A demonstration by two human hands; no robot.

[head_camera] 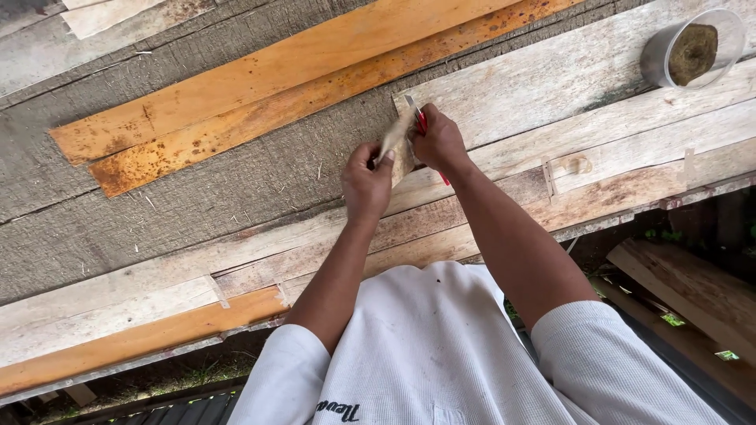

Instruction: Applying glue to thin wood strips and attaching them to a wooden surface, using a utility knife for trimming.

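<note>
Clear tub (657,55) holds a brown lump (693,52) — both hands (366,185) (439,142) clamped on a pale strip (396,135).

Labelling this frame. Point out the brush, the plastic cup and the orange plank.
brush (395,135): head view, on the pale bristle end between the hands.
plastic cup (660,53): head view, on its clear side wall.
orange plank (260,75): head view, on the middle of its upper face.
</note>
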